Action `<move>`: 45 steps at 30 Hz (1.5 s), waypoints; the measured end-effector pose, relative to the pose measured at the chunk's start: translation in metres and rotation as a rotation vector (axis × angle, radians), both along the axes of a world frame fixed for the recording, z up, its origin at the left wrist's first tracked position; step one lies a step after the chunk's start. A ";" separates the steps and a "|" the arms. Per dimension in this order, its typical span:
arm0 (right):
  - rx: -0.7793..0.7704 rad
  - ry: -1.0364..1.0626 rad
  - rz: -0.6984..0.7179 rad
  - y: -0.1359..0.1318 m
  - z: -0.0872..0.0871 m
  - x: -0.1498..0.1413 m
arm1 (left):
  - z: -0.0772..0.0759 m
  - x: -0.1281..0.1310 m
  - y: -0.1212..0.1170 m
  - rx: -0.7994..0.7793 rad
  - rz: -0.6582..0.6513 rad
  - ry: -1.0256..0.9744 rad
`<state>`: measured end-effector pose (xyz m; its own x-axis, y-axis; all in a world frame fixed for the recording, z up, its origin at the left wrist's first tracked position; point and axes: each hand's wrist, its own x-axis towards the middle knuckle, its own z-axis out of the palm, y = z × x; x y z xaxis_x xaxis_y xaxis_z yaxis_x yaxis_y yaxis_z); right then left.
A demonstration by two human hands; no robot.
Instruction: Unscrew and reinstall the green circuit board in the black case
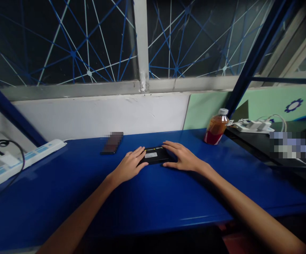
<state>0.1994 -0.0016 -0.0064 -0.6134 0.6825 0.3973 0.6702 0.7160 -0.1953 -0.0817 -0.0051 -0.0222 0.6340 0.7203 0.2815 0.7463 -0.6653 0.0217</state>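
Observation:
A flat black box [155, 155] lies on the blue table in front of me, with a white label on top and small yellow marks along its far edge. My left hand [132, 163] grips its left end, fingers laid over the top and far side and the thumb at the near edge. At the opposite end, my right hand [181, 157] holds the box the same way, its fingers along the far corner and the thumb near the front. Both ends of the box are partly hidden under my hands.
A dark phone [112, 143] lies behind and left of the box. To the right stands a capped bottle [217, 127] of orange-red drink. A white power strip [28, 162] with a black cable runs along the left. Another power strip [255, 126] sits at the right.

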 end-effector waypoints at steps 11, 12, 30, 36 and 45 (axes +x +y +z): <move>0.011 -0.038 0.060 0.000 -0.011 -0.005 | 0.010 0.007 -0.012 0.151 0.040 0.040; 0.009 -0.044 0.058 0.000 -0.011 -0.005 | 0.010 0.007 -0.013 0.152 0.040 0.049; -0.053 -0.006 0.058 -0.005 -0.008 -0.009 | 0.009 0.010 -0.016 0.164 0.067 0.035; -0.067 0.004 0.057 -0.005 -0.008 -0.009 | 0.011 0.009 -0.016 0.150 0.058 0.017; -0.048 -0.046 0.022 -0.004 -0.011 -0.010 | 0.002 0.008 -0.015 0.146 0.077 0.016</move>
